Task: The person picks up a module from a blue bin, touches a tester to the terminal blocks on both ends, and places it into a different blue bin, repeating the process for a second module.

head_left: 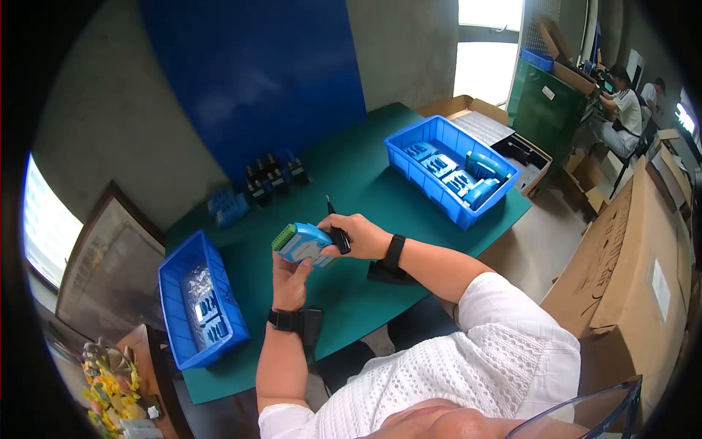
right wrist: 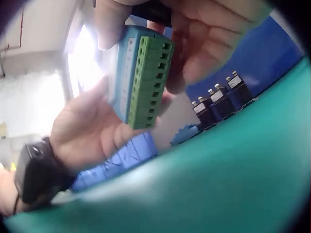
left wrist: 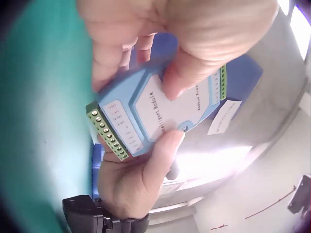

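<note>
A light-blue module (head_left: 306, 244) (left wrist: 146, 104) with a white label and green terminal blocks is held between both hands above the table. My left hand (head_left: 289, 284) (left wrist: 165, 29) (right wrist: 87, 128) grips it with the thumb on the label face. My right hand (head_left: 358, 234) (left wrist: 131, 182) (right wrist: 204, 34) holds a slim black tool (head_left: 339, 235) (right wrist: 153, 12) with a thin tip pointing away from me, and its thumb touches the module's edge. In the right wrist view, the green terminal block (right wrist: 149, 82) faces the camera. The right fingers partly hide the tool.
On the green table (head_left: 344, 307), a blue bin (head_left: 238, 333) with modules and clear plastic stands left, another bin (head_left: 468, 214) with modules back right. Several black devices (head_left: 274, 179) and blue parts (head_left: 229, 208) stand by the wall. Cardboard boxes (head_left: 621, 256) are at right; people sit beyond.
</note>
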The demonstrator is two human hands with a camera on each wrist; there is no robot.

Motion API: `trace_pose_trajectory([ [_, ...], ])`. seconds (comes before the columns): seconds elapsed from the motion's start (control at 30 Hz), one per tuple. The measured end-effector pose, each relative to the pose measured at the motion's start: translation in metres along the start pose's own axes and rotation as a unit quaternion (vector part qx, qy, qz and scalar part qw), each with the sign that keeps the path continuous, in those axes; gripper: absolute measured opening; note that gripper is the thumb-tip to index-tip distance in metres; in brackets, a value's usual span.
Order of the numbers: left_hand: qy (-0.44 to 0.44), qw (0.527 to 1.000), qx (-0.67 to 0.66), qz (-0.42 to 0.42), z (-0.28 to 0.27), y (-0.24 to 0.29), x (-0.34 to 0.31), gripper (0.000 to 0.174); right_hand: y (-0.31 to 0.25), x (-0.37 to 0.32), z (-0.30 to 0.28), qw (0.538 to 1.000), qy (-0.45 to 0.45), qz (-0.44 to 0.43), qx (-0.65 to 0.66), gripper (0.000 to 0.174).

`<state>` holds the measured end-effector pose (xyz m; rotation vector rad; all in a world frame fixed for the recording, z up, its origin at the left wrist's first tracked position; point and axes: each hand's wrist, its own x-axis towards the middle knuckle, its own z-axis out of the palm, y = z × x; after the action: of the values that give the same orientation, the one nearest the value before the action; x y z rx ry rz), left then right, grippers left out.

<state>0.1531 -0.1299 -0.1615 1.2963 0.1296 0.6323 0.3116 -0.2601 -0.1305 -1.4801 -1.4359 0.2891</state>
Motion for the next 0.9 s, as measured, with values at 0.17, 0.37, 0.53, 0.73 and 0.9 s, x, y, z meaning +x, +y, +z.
trace_pose_trajectory([
  [0.17,0.0,0.995,0.056,0.087,0.001,0.001,-0.003,0.049,-0.018,0.001,-0.009,0.994,0.025,-0.026,-0.1,0.038],
  [0.37,-0.006,0.917,0.296,0.269,0.012,0.018,-0.008,0.045,-0.033,-0.015,-0.013,0.91,0.008,0.296,0.289,0.047],
  [0.53,-0.087,0.889,0.336,0.298,0.023,0.03,-0.017,0.047,-0.043,-0.019,-0.004,0.888,0.028,0.314,0.335,0.035],
  [0.73,-0.107,0.856,0.366,0.349,0.024,0.033,-0.018,0.053,-0.023,-0.019,-0.002,0.842,0.062,0.311,0.437,0.012],
  [0.9,-0.087,0.846,0.397,0.346,0.026,0.036,-0.023,0.056,-0.032,-0.015,-0.013,0.87,0.028,0.282,0.405,0.019],
])
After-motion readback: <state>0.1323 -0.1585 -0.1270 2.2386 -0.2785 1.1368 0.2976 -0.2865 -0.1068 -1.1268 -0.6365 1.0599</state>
